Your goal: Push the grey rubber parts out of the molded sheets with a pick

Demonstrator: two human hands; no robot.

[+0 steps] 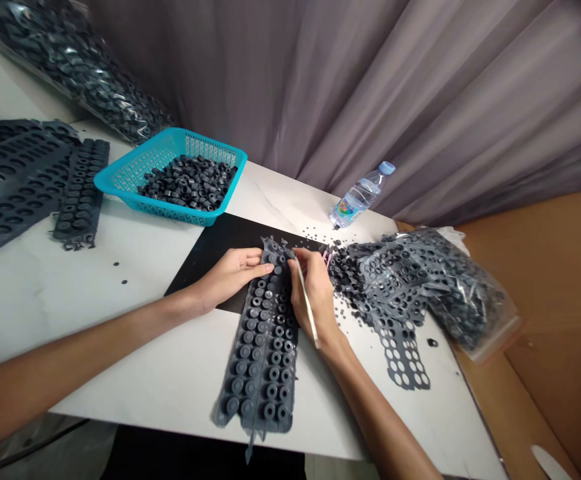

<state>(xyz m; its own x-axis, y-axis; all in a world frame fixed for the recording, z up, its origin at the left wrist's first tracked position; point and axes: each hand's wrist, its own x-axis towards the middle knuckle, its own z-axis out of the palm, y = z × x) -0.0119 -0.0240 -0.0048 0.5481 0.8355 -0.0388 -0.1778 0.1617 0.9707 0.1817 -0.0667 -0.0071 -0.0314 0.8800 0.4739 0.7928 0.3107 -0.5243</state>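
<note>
My left hand (pixel 235 270) gripped the far left edge of the studded grey strip (pixel 257 347), thumb on top; my right hand (pixel 317 290) was closed round a pale stick-like tool (pixel 306 300) at the same end. Strip lay partly over a black mat (pixel 200 257), near rows full: most left to do, I judged. Far end too cluttered to count. Just right, a holed sheet (pixel 403 363) and dark scraps (pixel 347 273), apparently spent. Beyond my left hand, a blue basket (pixel 163 209) held many loose pieces (pixel 190 183), probably finished. Farther left, a shorter strip (pixel 83 190) and large dimpled sheets (pixel 10 173), seemingly waiting.
</note>
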